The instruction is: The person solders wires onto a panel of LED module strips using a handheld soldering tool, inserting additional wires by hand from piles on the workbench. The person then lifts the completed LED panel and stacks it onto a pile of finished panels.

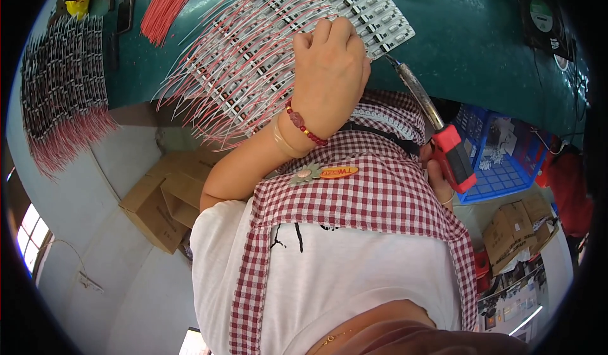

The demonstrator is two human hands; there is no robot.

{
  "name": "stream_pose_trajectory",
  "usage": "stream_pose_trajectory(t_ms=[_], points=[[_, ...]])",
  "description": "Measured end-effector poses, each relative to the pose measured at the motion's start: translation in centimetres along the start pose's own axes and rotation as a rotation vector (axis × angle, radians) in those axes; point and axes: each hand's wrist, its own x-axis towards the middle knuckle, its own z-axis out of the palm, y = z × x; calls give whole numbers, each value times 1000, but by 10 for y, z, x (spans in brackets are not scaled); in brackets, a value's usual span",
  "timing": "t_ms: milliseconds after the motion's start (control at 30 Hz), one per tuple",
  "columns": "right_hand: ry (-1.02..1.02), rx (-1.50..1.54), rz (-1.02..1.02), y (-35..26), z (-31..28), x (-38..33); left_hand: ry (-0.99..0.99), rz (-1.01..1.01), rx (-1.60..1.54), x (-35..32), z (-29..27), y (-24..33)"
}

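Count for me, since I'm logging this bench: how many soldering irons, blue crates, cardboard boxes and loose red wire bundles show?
Soldering iron, in the right hand: 1
Blue crate: 1
Cardboard boxes: at least 2 stacks, exact count unclear
Loose red wire bundle: 1
Total: at least 5

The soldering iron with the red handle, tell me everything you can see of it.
The soldering iron has a chunky red handle with a black band and a long silvery metal shaft. It slants up and left, its tip at the edge of the panel of small modules. The right hand grips the handle, mostly hidden behind it.
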Motion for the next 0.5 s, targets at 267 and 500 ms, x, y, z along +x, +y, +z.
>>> stream_pose_trajectory(t_ms=[267,500], points=[[70,-231,-205,14,7,2,-17,0,0,2,-1,1],[27,-418,-216,18,5,3,-73,-6,11,1,-4,0]])
